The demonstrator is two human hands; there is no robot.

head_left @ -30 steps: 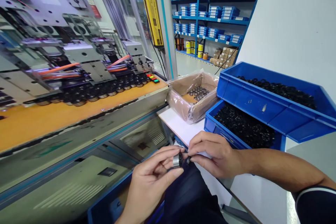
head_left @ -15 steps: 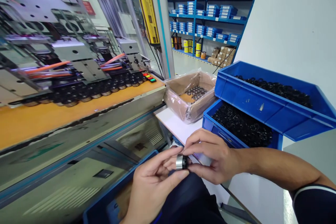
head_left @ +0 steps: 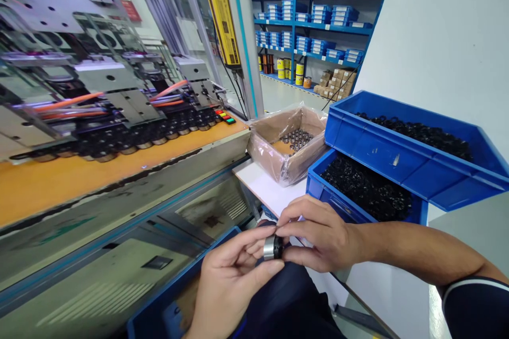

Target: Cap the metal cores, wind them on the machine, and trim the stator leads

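A short silver metal ring with a black plastic end piece is held in front of my lap. My left hand pinches its metal rim between thumb below and fingers above. On the black side, my right hand closes in with thumb and fingertips against the piece. The ring lies on its side, its black end toward my right hand. Fingers partly hide its far side and top.
An orange-topped machine bench with rows of similar parts runs along the left. A plastic-lined carton holds metal rings. Beside it, an upper blue bin and a lower blue bin contain black plastic parts. A white table supports the carton.
My right thumb and fingers have shifted slightly against the black end. The ring has moved a little left and turned slightly; both hands stay on it.
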